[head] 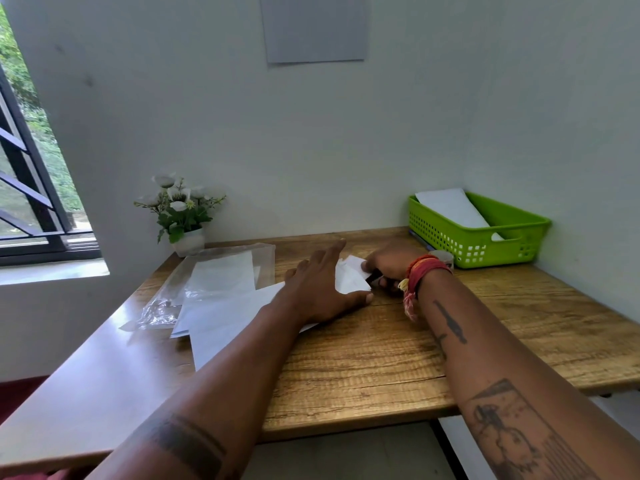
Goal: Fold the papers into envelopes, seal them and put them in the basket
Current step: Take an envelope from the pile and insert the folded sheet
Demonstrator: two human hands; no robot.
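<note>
I see a pale wall corner with a wooden bench (381,358) pushed into it, and I place everything from the green basket (485,237) at its far right corner. One white envelope (450,207) already lies inside the basket, leaning on its back wall. Just left of the basket, the right hand (391,265) has its fingers curled on the edge of a small folded paper (349,278), with something dark between them that I cannot make out. Further left, the left hand (322,292) lies flat on that same paper, fingers straight and spread, gripping nothing. Beyond it, well left of the basket, loose white sheets (221,306) overlap a clear plastic sleeve (194,271). A small pot of white flowers (180,209) stands at the far left corner, beside a window (27,168).
</note>
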